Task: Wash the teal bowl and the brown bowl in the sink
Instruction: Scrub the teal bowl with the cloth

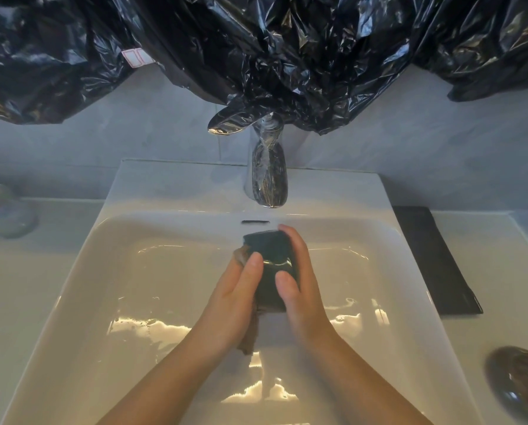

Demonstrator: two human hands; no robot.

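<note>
Two-handed grip: left hand (233, 297), right hand (304, 291) curl round teal bowl (271, 250) over sink (87, 271); bowl on edge, long axis front-to-back

This is a bathroom or washroom: a white rectangular ceramic sink (97, 271) with an overflow slot (255, 222) is set into a pale countertop (17, 286), below a chrome single-lever faucet (268, 179). Grey wall tiles (133, 133) rise behind it. Crinkled black plastic sheeting (287, 41) hangs across the wall above, draping onto the faucet.
</note>
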